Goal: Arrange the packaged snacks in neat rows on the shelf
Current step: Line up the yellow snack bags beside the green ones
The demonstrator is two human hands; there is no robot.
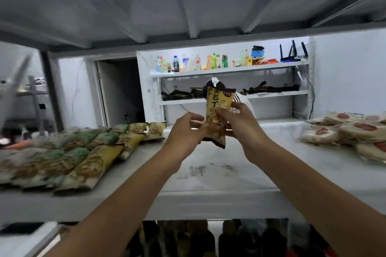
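Note:
A yellow snack packet (218, 110) with dark print stands upright in the air above the middle of the white shelf (208, 175). My left hand (183, 131) grips its lower left side. My right hand (240, 120) pinches its right side a little higher. On the shelf's left lie rows of yellow and green snack packets (69, 152), side by side. A pile of pale packets with red spots (351, 131) sits on the shelf's right.
The shelf above (188, 6) hangs low overhead. Behind stands a white rack (229, 69) with several drink bottles and dark items. A lower shelf (208, 240) holds dark packets. Stains mark the shelf's middle.

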